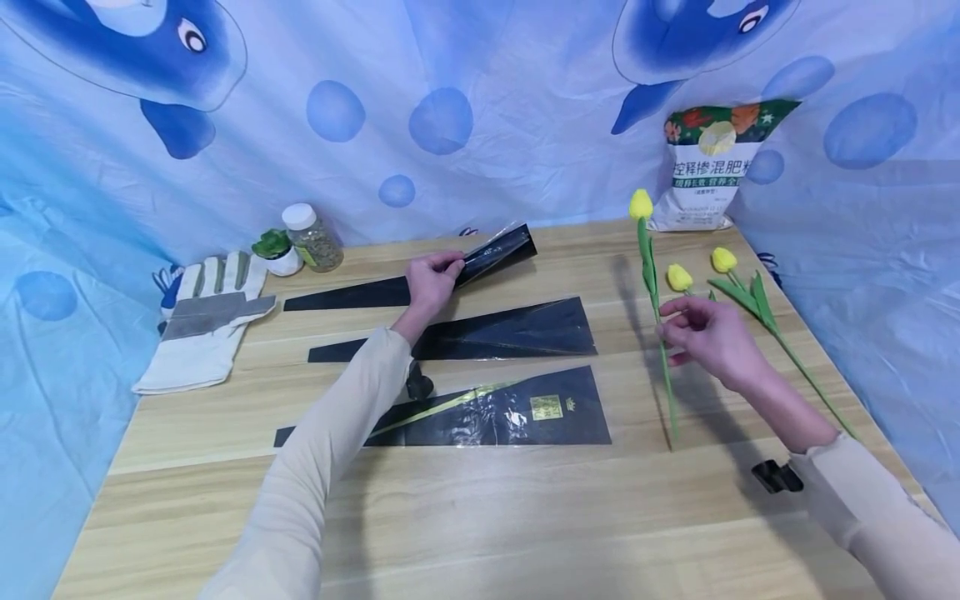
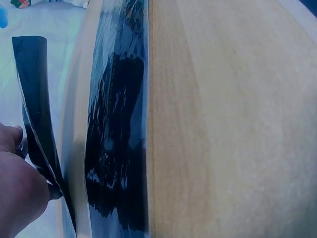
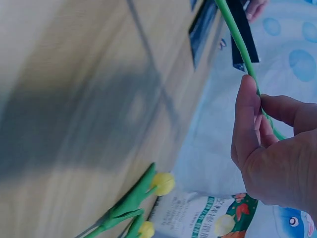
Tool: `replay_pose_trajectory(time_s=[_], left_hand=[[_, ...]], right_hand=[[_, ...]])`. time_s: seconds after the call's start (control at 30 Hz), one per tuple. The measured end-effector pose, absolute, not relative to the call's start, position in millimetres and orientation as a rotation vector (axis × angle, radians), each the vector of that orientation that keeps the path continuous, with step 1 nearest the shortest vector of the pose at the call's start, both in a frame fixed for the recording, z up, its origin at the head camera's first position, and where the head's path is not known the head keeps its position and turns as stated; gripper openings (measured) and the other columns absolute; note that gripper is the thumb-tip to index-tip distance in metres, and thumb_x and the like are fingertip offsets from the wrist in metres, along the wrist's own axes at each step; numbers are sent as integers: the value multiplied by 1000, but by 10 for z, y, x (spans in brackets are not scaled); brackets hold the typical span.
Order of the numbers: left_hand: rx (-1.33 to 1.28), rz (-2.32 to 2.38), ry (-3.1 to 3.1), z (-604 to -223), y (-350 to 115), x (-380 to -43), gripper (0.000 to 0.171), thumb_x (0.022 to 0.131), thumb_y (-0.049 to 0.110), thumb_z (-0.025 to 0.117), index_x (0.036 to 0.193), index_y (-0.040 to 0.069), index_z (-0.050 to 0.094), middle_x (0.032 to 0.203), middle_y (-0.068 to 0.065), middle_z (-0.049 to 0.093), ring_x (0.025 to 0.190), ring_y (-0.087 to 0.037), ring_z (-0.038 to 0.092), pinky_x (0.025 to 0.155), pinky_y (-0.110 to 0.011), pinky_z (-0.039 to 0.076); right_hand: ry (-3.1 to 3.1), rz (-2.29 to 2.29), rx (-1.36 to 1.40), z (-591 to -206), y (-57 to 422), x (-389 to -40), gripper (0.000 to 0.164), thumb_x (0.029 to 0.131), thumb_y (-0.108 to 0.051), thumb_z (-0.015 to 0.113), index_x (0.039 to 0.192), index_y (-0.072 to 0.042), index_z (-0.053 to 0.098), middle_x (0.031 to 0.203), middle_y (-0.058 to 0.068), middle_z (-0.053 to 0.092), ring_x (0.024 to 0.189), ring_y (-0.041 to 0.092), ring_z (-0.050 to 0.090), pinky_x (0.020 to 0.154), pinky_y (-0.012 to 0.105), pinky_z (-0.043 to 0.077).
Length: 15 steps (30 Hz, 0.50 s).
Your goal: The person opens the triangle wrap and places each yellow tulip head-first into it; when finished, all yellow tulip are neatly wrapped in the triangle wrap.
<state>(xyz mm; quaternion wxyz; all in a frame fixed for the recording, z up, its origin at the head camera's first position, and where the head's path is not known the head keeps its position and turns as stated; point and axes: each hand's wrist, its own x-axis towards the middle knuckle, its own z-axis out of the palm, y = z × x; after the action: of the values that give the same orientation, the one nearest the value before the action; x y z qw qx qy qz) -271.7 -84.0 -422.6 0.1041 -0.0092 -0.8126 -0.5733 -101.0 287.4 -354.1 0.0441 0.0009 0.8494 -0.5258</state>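
At the back of the table, my left hand (image 1: 432,282) grips a black tapered flower sleeve (image 1: 498,254), its wide end lifted off the wood. In the left wrist view the same sleeve (image 2: 34,84) stands up from the fingers. A single yellow tulip (image 1: 648,262) is upright in my right hand (image 1: 708,337), pinched by its green stem between thumb and fingers. The right wrist view shows that stem (image 3: 235,29) running away from the fingertips. Two more black sleeves, a middle one (image 1: 517,329) and a near one (image 1: 570,429) with gold print, lie flat below my left hand.
Two other yellow tulips, one bloom (image 1: 678,277) partly behind my right hand and another (image 1: 723,260), lie at the right. A fertilizer bag (image 1: 701,179) stands behind them. Back left are work gloves (image 1: 198,333), a small potted plant (image 1: 279,252) and a lidded jar (image 1: 315,242).
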Motion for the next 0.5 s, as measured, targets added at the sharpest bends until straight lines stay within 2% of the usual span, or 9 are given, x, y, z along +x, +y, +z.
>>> replay_pose_trajectory(time_s=[0.5], left_hand=[[-40, -1685, -2380, -4232, -843, -2698, 11, 91, 7, 75, 98, 2, 80, 103, -11, 75, 104, -21, 68, 89, -29, 53]], right_hand=[[2526, -1835, 103, -3303, 2598, -1241, 30, 98, -6, 64, 121, 11, 54, 94, 4, 60, 79, 10, 64, 71, 38, 60]])
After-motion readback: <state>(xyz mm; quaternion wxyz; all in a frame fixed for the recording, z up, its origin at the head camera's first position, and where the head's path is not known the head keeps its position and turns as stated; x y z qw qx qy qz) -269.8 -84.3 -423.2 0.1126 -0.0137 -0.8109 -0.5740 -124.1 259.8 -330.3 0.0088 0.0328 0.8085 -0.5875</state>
